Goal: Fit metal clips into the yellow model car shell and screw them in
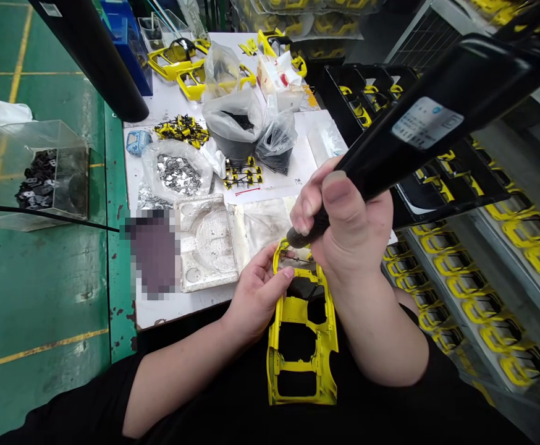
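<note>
A yellow plastic car body frame [302, 352] with large window openings stands nearly upright in front of me, its far end partly behind my hands. My left hand [256, 293] grips its near-left side, with the thumb lying across the top edge. My right hand [344, 216] is wrapped around a black electric screwdriver [418, 130], which runs up to the upper right and carries a white label. The screwdriver's dark tip sits just above the far end of the frame, and the contact point is hidden.
Behind the hands is a white workbench [144, 309] holding a white foam mould [205, 244], plastic bags of small parts, and yellow frames. Black trays and racks of yellow parts [483, 266] line the right. A clear box of black parts [33, 173] sits on the green floor at left.
</note>
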The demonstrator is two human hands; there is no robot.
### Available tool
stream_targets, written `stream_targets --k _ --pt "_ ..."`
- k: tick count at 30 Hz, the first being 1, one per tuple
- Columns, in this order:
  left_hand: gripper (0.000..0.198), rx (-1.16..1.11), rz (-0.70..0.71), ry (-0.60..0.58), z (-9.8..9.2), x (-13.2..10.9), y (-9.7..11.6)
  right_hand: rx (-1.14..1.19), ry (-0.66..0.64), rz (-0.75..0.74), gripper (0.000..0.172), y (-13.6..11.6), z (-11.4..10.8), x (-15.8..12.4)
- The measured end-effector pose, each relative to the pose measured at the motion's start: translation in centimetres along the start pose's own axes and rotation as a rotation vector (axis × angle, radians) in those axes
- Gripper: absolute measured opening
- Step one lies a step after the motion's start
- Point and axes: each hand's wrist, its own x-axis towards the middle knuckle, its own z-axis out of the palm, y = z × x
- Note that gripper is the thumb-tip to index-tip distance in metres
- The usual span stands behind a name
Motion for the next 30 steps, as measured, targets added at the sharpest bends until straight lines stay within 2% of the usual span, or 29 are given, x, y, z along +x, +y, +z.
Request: stream_targets --k 2,6,11,20,24,30 --pt "0.054 0.0 0.004 0.0 -0.02 0.0 -0.03 0.027 -0.017 -0.024 0.034 0.03 0.01 0.04" --pt "0.056 0.02 0.001 0.017 -0.02 -0.01 0.0 0.012 -0.01 -0.024 0.04 0.11 -0.13 0.17" --pt "0.057 0.012 -0.002 0.013 -0.01 -0.03 0.03 0.046 -0.029 -0.027 0.034 -0.01 -0.09 0.15" --pt "0.053 -0.04 0.012 -0.007 0.15 0.05 -0.17 0.044 -0.011 -0.007 0.036 -0.53 0.2 0.17" --pt "0.055 -0.071 0.014 -0.018 -0.01 0.11 -0.31 0.069 -0.049 0.032 0.029 -0.51 -0.12 0.2" --pt "0.056 -0.08 0.022 -0.015 -0.19 0.25 -0.51 0.06 -0.001 -0.022 0.03 -0.28 0.02 0.29"
